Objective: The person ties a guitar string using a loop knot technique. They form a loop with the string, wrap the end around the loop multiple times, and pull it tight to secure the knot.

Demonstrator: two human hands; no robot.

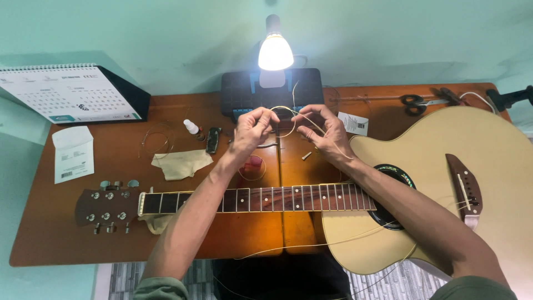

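An acoustic guitar (477, 222) lies flat across the brown table (55, 233), its neck (261, 199) reaching left to the headstock (108, 206). Both of my hands are raised above the neck. My left hand (251, 131) and my right hand (325, 132) pinch a thin pale guitar string (288, 111) that curls in a loop between them. The string trails down past my right wrist toward the guitar body.
A lit desk lamp (275, 51) shines over a dark case (244, 91) at the back. At the left stand a desk calendar (69, 93), a white paper packet (73, 153), a coiled string (156, 138), a small dropper bottle (192, 128) and a yellow cloth (182, 164). Scissors (413, 103) lie at the back right.
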